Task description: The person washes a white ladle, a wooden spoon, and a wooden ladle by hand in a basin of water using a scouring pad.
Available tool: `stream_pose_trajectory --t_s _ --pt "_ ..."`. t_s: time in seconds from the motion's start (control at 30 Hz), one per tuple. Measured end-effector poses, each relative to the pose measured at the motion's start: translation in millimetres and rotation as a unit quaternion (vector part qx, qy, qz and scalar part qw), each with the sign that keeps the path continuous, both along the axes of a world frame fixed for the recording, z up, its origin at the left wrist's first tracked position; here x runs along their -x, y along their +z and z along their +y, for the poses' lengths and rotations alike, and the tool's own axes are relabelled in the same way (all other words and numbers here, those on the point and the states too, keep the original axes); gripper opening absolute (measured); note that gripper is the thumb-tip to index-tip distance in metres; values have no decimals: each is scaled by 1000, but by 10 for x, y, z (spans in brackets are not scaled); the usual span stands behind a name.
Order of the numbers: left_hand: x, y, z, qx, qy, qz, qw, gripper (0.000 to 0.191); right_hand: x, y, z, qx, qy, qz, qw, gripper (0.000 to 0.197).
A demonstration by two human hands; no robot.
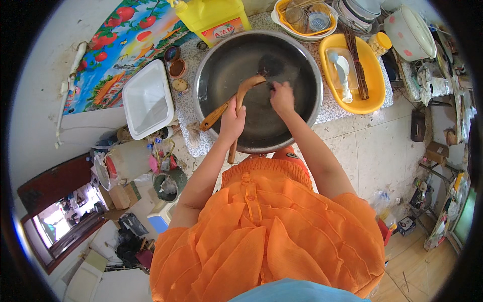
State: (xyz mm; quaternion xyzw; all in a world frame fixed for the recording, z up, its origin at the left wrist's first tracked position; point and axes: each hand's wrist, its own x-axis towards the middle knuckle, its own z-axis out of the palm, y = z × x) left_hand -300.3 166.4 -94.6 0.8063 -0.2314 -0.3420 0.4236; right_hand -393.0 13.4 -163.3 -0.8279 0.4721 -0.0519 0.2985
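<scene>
A large round stainless-steel basin (316, 68) stands in front of me, with what looks like water in it. My left hand (232, 122) is closed around a wooden ladle (245, 87), whose curved head points over the basin and whose handle end hangs below my fist. A second utensil with a brown wooden handle (213, 117) crosses behind the ladle at the same hand; its far end is hidden. Over the basin's middle, my right hand (283, 99) has curled fingers, slightly blurred. Something dark shows at its fingertips, too unclear to name. A dark patch (271, 65) lies further back in the basin.
Right of the basin, a yellow plastic tub (371, 100) holds a clear tray, a white spoon and a bundle of dark sticks. A white rectangular basin (149, 100) is at left. Behind stand a yellow detergent jug (211, 17) and an orange basket (279, 9).
</scene>
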Motion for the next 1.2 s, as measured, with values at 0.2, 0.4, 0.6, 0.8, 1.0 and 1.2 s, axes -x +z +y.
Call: stream_pose_trajectory --t_s 0.2,0.4,0.6,0.8,1.0,1.2 --pt "-40 23 59 -12 -85 -181 980 37 117 -349 -201 28 46 56 997 32" --pt "-79 -81 56 -15 -98 -200 975 29 -54 474 181 -31 21 -301 953 30" --pt "12 -75 4 56 -125 -118 984 25 -216 674 390 125 37 -294 947 22" --pt "8 132 76 48 -77 -57 994 34 -81 -46 -102 66 -97 -64 991 18" --pt "-57 205 113 -18 -109 -203 973 32 201 -436 -170 36 8 3 999 26" --pt "-74 235 133 -34 -150 -260 953 34 -59 833 399 -12 41 -270 962 26"
